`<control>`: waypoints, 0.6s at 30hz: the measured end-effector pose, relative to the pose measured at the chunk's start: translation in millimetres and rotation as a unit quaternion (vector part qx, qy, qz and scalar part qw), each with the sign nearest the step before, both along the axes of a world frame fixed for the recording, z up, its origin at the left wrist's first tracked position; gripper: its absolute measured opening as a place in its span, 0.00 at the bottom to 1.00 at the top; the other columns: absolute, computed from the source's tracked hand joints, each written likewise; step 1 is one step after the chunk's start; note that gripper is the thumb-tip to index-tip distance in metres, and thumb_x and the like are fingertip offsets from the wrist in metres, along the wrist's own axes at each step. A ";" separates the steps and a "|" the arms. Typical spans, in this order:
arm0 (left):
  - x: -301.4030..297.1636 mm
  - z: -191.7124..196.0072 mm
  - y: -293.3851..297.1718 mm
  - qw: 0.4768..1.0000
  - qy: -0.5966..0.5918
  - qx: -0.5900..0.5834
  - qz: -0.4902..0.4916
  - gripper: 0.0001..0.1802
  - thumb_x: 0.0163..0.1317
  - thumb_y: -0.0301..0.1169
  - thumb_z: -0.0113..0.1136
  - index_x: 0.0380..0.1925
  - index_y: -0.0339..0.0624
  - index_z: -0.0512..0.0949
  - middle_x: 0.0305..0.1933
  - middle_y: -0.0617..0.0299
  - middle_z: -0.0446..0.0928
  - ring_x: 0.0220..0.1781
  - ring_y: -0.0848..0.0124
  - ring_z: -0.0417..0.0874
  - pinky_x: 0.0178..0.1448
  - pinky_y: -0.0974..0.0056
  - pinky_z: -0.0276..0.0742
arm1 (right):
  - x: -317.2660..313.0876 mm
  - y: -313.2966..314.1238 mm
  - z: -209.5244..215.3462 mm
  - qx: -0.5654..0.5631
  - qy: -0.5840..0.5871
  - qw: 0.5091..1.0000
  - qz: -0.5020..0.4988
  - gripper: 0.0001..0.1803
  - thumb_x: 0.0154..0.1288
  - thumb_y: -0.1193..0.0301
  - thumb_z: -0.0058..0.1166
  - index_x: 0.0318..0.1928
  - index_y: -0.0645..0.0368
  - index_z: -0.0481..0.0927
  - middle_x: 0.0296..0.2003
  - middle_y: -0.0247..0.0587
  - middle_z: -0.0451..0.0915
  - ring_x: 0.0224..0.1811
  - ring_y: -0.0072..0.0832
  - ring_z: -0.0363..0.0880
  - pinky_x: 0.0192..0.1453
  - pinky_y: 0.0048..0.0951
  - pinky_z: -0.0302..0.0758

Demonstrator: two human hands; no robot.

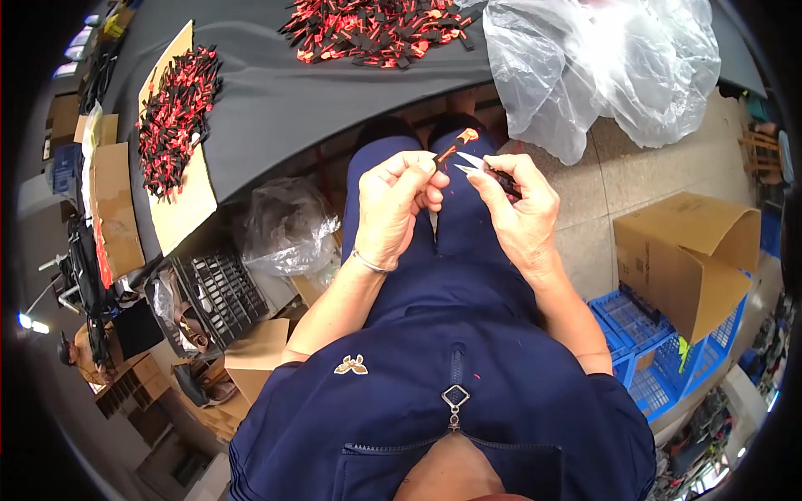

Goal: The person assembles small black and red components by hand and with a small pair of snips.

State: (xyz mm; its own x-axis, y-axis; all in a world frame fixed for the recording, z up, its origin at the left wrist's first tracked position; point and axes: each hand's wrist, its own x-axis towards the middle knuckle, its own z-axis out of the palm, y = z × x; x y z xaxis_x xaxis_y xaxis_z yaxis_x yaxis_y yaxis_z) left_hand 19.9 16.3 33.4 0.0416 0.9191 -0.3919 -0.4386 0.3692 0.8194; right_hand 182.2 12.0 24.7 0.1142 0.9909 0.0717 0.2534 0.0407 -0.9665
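Observation:
Above my lap, my left hand (391,200) pinches a small black and orange-red strip (456,145) between thumb and fingers, its orange end pointing up and away. My right hand (526,209) is closed around a pair of thread snips (473,164); the two pointed blades are spread and lie close beside the strip. Whether a blade touches the strip I cannot tell. Similar black and red pieces form a big pile (376,33) on the black-covered table (267,92) ahead. A second pile (177,121) rests on a cardboard sheet (185,204) at the left.
A clear plastic bag (597,75) hangs over the table's edge at the right. On the floor to my right, an opened cardboard box (681,250) sits on blue plastic crates (652,388). A black crate (219,296) and more clear plastic (288,225) lie left of my legs.

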 end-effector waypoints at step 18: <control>6.5 -3.0 3.5 0.999 0.025 -0.018 -0.025 0.09 0.62 0.29 0.55 0.34 0.34 0.77 0.26 0.62 0.78 0.22 0.80 0.75 0.28 0.76 0.72 | -3.0 10.9 -2.7 0.093 -0.141 0.986 0.007 0.09 0.51 0.67 0.65 0.27 0.56 0.79 0.22 0.33 0.78 0.24 0.29 0.75 0.29 0.29 0.71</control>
State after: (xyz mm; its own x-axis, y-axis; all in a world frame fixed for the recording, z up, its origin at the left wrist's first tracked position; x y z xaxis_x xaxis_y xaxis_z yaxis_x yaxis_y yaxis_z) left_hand 26.3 19.8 30.3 0.0667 0.9017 -0.4272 -0.3769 0.4192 0.8260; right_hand 179.3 23.0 22.0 0.0499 0.9591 0.2786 0.5082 0.2158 -0.8338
